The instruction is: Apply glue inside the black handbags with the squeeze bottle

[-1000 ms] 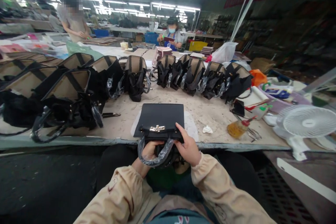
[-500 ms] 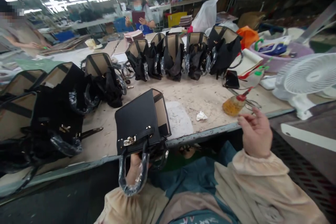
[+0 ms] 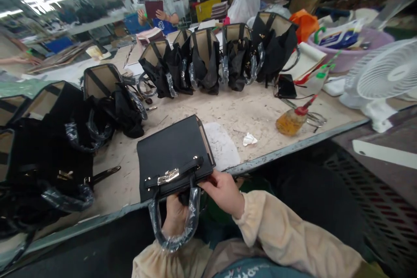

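A black handbag point(image 3: 172, 147) lies tilted at the table's front edge, its top towards me, with a gold clasp point(image 3: 168, 176) on a strap. Its plastic-wrapped handle point(image 3: 193, 213) hangs down past the edge. Through the loop of that handle reaches my left hand point(image 3: 176, 213), holding the bag from below at its top; the fingertips are hidden behind the bag. My right hand point(image 3: 226, 191) pinches the bag's right top corner between thumb and fingers. Under the bag's right side shows a white sheet point(image 3: 220, 145).
Several black handbags point(image 3: 205, 61) stand in a row at the back, and more point(image 3: 58, 139) crowd the left. A bottle of amber liquid point(image 3: 289, 121), crumpled tissue point(image 3: 249, 139), phone point(image 3: 286, 86) and white fan point(image 3: 387, 74) are on the right. A masked co-worker point(image 3: 159, 8) stands beyond.
My right hand has come left from beside the amber bottle to the handbag's corner and closed on it. The bag has turned flatter, showing less of its side. The view has shifted a little.
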Demonstrator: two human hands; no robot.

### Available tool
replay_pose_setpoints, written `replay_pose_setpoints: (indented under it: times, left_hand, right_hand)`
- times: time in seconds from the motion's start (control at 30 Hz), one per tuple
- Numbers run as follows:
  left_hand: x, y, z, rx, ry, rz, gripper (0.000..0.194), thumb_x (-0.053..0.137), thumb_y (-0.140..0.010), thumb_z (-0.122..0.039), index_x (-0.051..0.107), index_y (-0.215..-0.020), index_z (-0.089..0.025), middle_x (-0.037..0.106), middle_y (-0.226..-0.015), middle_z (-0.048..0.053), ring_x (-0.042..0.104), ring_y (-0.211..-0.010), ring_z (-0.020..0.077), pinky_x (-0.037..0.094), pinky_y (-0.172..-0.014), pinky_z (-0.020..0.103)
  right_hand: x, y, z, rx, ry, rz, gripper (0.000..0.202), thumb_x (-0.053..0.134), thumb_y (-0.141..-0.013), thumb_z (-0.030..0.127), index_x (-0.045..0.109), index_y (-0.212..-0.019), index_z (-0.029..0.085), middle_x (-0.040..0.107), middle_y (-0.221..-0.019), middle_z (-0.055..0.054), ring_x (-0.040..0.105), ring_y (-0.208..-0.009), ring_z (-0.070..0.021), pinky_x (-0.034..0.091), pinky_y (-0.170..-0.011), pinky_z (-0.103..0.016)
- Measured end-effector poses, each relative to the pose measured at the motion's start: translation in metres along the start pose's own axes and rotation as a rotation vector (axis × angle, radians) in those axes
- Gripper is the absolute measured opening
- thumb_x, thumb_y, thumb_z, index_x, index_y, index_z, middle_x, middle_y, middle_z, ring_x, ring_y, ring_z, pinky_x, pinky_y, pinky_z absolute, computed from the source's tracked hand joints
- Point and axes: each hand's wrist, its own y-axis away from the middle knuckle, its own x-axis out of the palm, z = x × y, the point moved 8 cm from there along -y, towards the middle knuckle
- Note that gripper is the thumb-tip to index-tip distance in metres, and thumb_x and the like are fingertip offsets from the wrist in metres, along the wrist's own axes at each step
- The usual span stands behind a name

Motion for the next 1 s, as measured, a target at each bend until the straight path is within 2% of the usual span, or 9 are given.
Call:
replay_pose_setpoints:
  times: [0.07,0.13,0.3,0.4,0.47,0.6,0.77,0.9,1.0]
  left_hand:
    - [-0.006,0.003,-0.01,0.079,0.078,-0.1,0.04,0.044,-0.079,-0.004,0.071,-0.102,-0.023,0.074,-0.073,-0.001,0.069,-0.09,0.0209,0.055,-0.084,0.029]
    - [-0.013,0.004,-0.014,0.118,0.151,-0.142,0.044,0.046,-0.073,0.003,0.071,-0.1,-0.022,0.073,-0.07,-0.002,0.07,-0.083,0.019,0.055,-0.083,0.026]
    - [-0.015,-0.005,-0.003,0.012,0.148,0.025,0.039,0.059,-0.073,-0.002,0.069,-0.107,-0.017,0.075,-0.082,0.003,0.071,-0.084,0.0234,0.057,-0.082,0.033]
    - [-0.013,-0.009,0.001,-0.049,0.075,0.033,0.038,0.061,-0.074,-0.004,0.068,-0.11,-0.015,0.075,-0.087,0.007,0.071,-0.083,0.0258,0.059,-0.08,0.037]
    - [-0.01,-0.009,-0.001,-0.06,0.032,0.024,0.038,0.062,-0.075,-0.004,0.068,-0.11,-0.015,0.075,-0.088,0.008,0.071,-0.083,0.0261,0.059,-0.077,0.037]
    - [-0.009,-0.006,-0.004,-0.073,-0.028,-0.016,0.042,0.061,-0.074,0.0,0.069,-0.111,-0.018,0.075,-0.089,0.005,0.071,-0.084,0.0253,0.06,-0.076,0.035]
    - [-0.019,-0.007,-0.004,-0.12,-0.036,-0.089,0.052,0.057,-0.075,0.004,0.064,-0.119,-0.022,0.075,-0.09,0.002,0.071,-0.087,0.0241,0.059,-0.078,0.034]
    - [-0.02,-0.009,-0.009,-0.019,-0.036,-0.073,0.057,0.058,-0.073,0.002,0.063,-0.122,-0.029,0.075,-0.089,-0.002,0.071,-0.088,0.0232,0.059,-0.079,0.033]
    - [-0.016,-0.009,-0.007,0.015,-0.034,-0.034,0.052,0.062,-0.072,-0.003,0.067,-0.116,-0.029,0.075,-0.088,0.0,0.07,-0.09,0.0254,0.058,-0.08,0.036]
  right_hand:
    - [-0.001,-0.004,-0.001,-0.026,-0.019,-0.039,0.017,0.056,-0.085,0.025,0.069,-0.093,0.018,0.071,-0.086,-0.003,0.065,-0.079,-0.0175,0.052,-0.075,-0.028]
    - [-0.004,-0.005,-0.003,-0.043,0.003,-0.078,0.017,0.054,-0.083,0.022,0.07,-0.088,0.018,0.071,-0.084,-0.003,0.064,-0.078,-0.0176,0.051,-0.074,-0.028]
    - [-0.012,-0.003,-0.009,-0.007,0.121,-0.191,0.02,0.051,-0.079,0.02,0.062,-0.063,0.017,0.06,-0.061,0.001,0.054,-0.059,-0.0128,0.041,-0.056,-0.023]
    - [-0.013,-0.001,-0.014,0.012,0.194,-0.23,0.024,0.053,-0.076,0.021,0.051,-0.052,0.017,0.047,-0.05,0.004,0.044,-0.05,-0.0094,0.031,-0.049,-0.022]
    - [-0.013,0.0,-0.017,0.008,0.224,-0.246,0.026,0.052,-0.075,0.02,0.048,-0.05,0.018,0.044,-0.05,0.004,0.041,-0.049,-0.0087,0.03,-0.049,-0.022]
    - [-0.01,0.004,-0.022,-0.02,0.299,-0.245,0.023,0.052,-0.075,0.018,0.05,-0.052,0.018,0.048,-0.052,0.004,0.044,-0.051,-0.0087,0.031,-0.049,-0.022]
    - [-0.004,0.006,-0.024,-0.124,0.509,-0.157,0.024,0.055,-0.078,0.021,0.055,-0.055,0.018,0.058,-0.056,0.001,0.054,-0.056,-0.0111,0.037,-0.054,-0.023]
    - [-0.002,0.008,-0.02,-0.196,0.597,-0.122,0.022,0.055,-0.08,0.022,0.059,-0.058,0.019,0.063,-0.061,-0.001,0.059,-0.06,-0.0128,0.039,-0.057,-0.023]
    - [-0.005,0.008,-0.019,-0.191,0.595,-0.135,0.022,0.054,-0.08,0.02,0.058,-0.058,0.018,0.063,-0.061,-0.001,0.059,-0.06,-0.0123,0.038,-0.057,-0.023]
